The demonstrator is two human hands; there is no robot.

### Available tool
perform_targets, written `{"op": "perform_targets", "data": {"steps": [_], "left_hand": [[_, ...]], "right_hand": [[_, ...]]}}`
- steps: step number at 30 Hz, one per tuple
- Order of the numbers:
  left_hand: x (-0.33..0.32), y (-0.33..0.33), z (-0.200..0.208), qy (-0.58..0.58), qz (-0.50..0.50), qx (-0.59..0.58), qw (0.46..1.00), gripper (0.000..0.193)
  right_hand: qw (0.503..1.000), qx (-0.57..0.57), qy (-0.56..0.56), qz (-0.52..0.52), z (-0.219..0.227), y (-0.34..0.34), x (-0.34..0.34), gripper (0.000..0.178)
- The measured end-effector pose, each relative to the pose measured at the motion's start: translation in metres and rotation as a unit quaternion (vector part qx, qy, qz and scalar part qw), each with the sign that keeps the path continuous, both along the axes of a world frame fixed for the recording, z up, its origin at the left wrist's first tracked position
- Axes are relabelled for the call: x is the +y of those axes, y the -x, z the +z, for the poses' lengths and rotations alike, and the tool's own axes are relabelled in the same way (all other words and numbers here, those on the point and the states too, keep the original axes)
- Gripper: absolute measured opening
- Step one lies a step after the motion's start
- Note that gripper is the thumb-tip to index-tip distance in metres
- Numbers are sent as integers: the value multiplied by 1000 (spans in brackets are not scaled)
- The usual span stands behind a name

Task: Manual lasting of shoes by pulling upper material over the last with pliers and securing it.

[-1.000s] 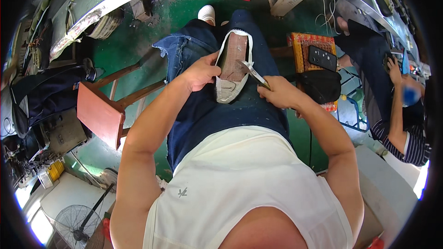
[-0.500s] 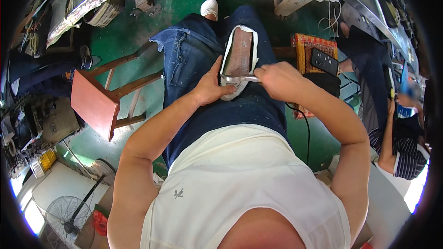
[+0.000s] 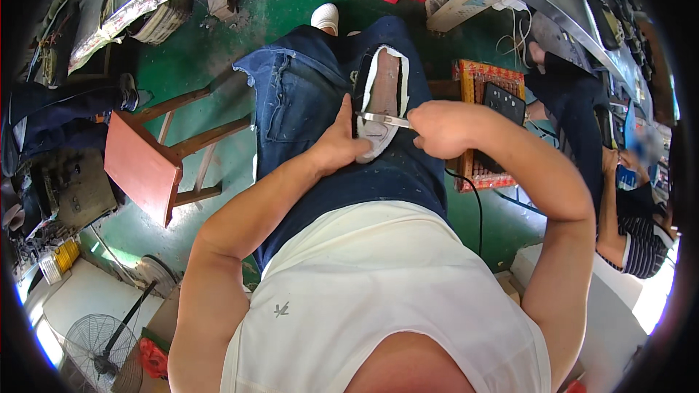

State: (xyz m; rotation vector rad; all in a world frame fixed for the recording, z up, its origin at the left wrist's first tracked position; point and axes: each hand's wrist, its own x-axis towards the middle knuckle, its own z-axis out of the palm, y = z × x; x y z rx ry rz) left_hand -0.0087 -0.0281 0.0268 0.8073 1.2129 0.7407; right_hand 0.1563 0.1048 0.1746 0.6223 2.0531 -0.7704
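Observation:
Across my lap lies a shoe upper on a last (image 3: 381, 87), bottom up, with a brown insole, a white folded edge and a black side. My left hand (image 3: 339, 140) grips its near left side, the index finger pointing up along the edge and the thumb near the pale rounded end. In my closed right hand (image 3: 445, 128) is a silver metal tool that looks like pincers (image 3: 384, 118). Its head lies across the near part of the shoe's underside; whether the jaws pinch the edge, I cannot tell. Under the shoe is a dark blue apron (image 3: 291, 102).
To the left stands a wooden stool with a reddish seat (image 3: 142, 167). A beaded-seat stool (image 3: 466, 167) at the right carries a black device (image 3: 504, 104), with a black cable (image 3: 478, 211) hanging nearby. A co-worker (image 3: 633, 240) sits far right. A fan (image 3: 102, 349) stands lower left.
The tool's head has moved left across the shoe, and its handle now tilts down to the right. The shoe has turned slightly in my left hand. My view has shifted a little.

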Motion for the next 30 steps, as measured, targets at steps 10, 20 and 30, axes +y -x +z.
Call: {"op": "perform_targets", "data": {"steps": [10, 20, 30], "left_hand": [[5, -13, -2, 118, 313, -212, 918, 73], [13, -18, -39, -51, 304, 189, 932, 60], [8, -7, -28, -265, 135, 321, 899, 51]], "right_hand": [[982, 180, -21, -56, -66, -19, -23, 25], [975, 160, 7, -151, -50, -36, -36, 29], [933, 269, -209, -114, -88, -50, 4, 26]]}}
